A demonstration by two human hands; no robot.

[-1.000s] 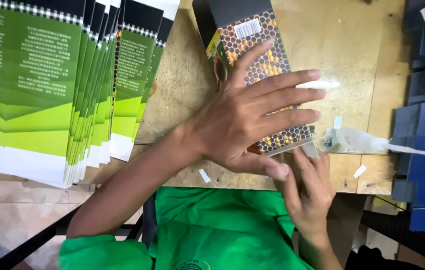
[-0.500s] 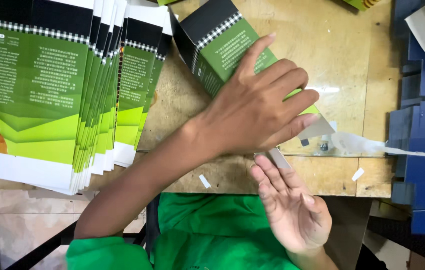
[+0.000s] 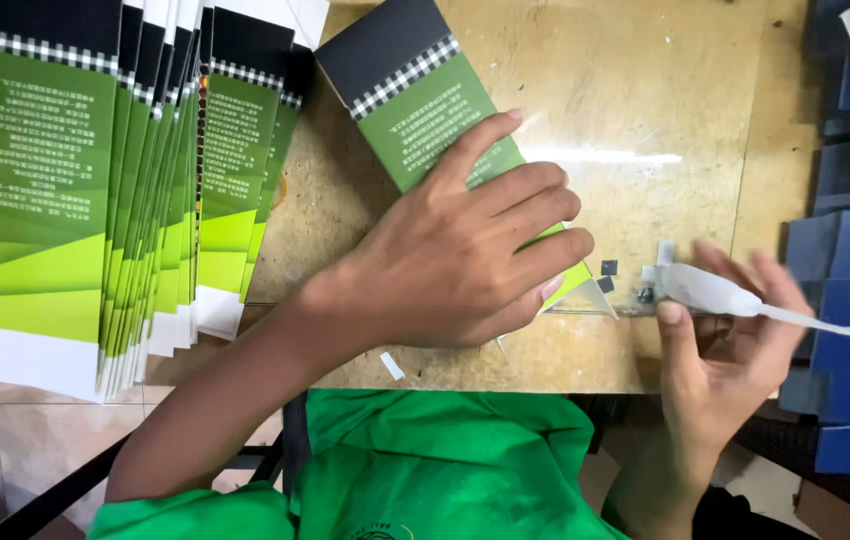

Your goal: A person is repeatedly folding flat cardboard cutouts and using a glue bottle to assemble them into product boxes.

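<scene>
Head view: left hand (image 3: 465, 260) flat, fingers spread, palm down on green-and-black flat carton (image 3: 425, 120), pinning it to wooden table (image 3: 645, 100). Carton's long axis diagonal, dark end pointing up-left toward stack of matching cartons (image 3: 75, 190), pale end down-right under the fingers. Right hand (image 3: 730, 340) just right of that lower end, loosely curled around white tube-shaped applicator (image 3: 705, 290), tip aimed left at carton's corner. Left hand nearer, touching.

The scene is viewed from a single head-worn camera, aimed steeply downward from close above. The wooden counter (image 3: 645, 110) is seen almost square-on, its near edge at the frame's lower part, with the wearer's green shirt (image 3: 445, 460) below. No second view is provided.
</scene>
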